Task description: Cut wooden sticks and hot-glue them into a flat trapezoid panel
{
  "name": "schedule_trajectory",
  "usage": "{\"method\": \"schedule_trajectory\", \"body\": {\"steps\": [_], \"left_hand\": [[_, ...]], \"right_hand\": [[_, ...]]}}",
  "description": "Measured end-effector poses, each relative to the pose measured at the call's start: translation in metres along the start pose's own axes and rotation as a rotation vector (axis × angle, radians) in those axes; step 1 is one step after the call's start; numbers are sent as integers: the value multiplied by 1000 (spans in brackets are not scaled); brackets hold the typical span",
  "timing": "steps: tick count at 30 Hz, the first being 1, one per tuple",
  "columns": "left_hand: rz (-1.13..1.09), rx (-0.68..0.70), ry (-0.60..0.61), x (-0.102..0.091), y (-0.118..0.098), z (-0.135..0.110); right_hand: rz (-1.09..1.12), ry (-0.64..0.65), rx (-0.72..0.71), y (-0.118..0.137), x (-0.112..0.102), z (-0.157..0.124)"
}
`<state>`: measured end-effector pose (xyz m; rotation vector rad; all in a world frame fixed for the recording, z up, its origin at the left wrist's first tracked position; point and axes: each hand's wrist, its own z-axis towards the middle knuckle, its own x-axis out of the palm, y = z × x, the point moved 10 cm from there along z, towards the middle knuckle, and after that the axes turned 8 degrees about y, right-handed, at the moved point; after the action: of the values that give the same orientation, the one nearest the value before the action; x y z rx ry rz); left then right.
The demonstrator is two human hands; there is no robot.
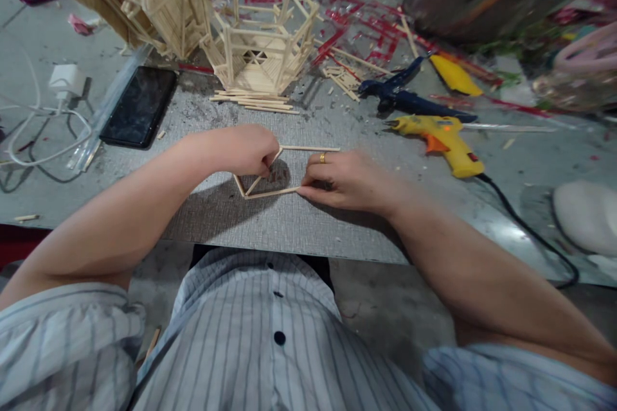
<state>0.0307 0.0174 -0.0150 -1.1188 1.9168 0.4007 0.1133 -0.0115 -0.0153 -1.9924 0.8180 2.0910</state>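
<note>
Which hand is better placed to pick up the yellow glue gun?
Probably the right hand: it is nearer the yellow glue gun, which lies on that side. The left hand is farther off, at the stick frame.

Stick frame [272, 193] partly hidden by the left hand [247, 149], large stick model [166, 0] cut off at top

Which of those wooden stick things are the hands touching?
The small stick frame in front, with the left hand and right hand on it. The open-topped structure and the bigger structure left of it stand farther back, untouched.
</note>
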Motion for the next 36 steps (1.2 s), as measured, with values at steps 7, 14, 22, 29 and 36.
{"method": "schedule_trajectory", "body": {"steps": [7, 14, 22, 29, 36], "left_hand": [[-20, 8, -4, 0, 1, 0], [-36, 8, -15, -1, 3, 0], [-26, 13, -10, -1, -1, -7], [-29, 14, 11, 1, -1, -4], [-9, 1, 8, 1, 2, -1]], "right_hand": [[17, -6, -4, 0, -3, -2], [4, 10, 11, -2, 1, 0], [-36, 58, 46, -1, 4, 3], [-18, 54, 52, 0, 5, 3], [-10, 67, 71, 1, 3, 4]]}}
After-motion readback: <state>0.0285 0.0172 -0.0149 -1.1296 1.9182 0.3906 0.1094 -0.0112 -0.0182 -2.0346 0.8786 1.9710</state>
